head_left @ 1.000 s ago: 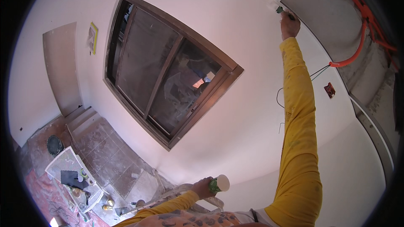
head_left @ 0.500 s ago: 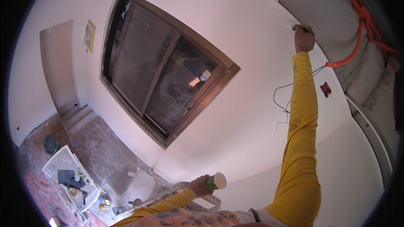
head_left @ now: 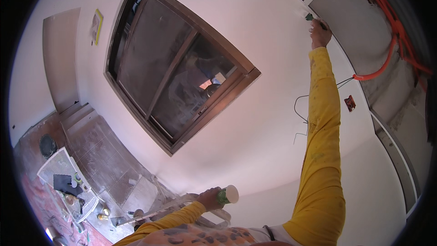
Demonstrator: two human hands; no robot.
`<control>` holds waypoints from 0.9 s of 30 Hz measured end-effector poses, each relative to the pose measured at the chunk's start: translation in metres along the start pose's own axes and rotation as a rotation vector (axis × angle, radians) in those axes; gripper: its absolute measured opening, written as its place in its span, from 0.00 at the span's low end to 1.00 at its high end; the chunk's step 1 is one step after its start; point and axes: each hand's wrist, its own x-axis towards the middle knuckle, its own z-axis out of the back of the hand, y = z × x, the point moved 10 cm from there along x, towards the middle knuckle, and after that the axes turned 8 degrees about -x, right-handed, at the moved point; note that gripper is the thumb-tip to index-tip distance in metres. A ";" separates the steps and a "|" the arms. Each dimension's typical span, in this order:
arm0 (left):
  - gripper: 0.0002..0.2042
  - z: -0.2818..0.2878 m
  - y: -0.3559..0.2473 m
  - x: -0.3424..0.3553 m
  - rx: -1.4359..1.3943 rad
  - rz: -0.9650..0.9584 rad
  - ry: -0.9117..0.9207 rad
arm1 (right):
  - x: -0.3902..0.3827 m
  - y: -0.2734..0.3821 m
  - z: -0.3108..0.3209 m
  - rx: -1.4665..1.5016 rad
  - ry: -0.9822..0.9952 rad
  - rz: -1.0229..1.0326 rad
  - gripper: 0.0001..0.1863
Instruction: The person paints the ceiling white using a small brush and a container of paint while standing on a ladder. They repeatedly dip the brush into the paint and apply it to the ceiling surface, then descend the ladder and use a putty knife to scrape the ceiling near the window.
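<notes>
High on the white wall (head_left: 255, 118), my right hand (head_left: 320, 33) is closed around what looks like a small paintbrush (head_left: 309, 17). Its dark green end points up and left, at the wall close to the top edge; most of its handle is hidden by my fingers. Low in front of my body, my left hand (head_left: 209, 199) grips a paper cup (head_left: 231, 194), green outside and pale at the mouth. The cup is tilted toward the right, and its contents cannot be made out.
A brown-framed window (head_left: 154, 64) fills the wall's middle. Loose wires (head_left: 300, 109) and an open red electrical box (head_left: 349, 103) lie beside my right arm; orange conduit (head_left: 387, 64) hangs beyond the edge. Below are a ladder (head_left: 170, 207), a white perforated table (head_left: 57, 161) with tools, and a dark bucket (head_left: 48, 146).
My right hand has moved up and left along the wall's top edge with the brush, whose green end now shows. My left hand still holds the cup; the view has shifted slightly.
</notes>
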 end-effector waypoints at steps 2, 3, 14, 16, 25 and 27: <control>0.34 -0.001 0.003 0.000 0.029 0.005 -0.005 | -0.004 0.020 0.024 -0.433 -0.286 0.192 0.11; 0.35 -0.001 0.004 0.001 0.019 0.001 -0.009 | 0.000 0.017 0.012 -0.212 -0.143 0.212 0.10; 0.36 -0.003 0.008 0.002 0.028 -0.010 0.004 | 0.030 -0.041 -0.022 0.304 -0.019 -0.083 0.09; 0.36 -0.004 0.009 0.002 0.019 -0.005 0.010 | 0.036 -0.039 -0.021 0.290 -0.003 -0.063 0.09; 0.36 -0.005 0.009 0.003 0.020 -0.001 0.012 | 0.049 -0.041 0.008 0.258 -0.056 -0.056 0.13; 0.35 -0.005 0.009 0.002 0.022 0.011 0.016 | 0.049 -0.045 0.021 0.250 -0.078 -0.067 0.14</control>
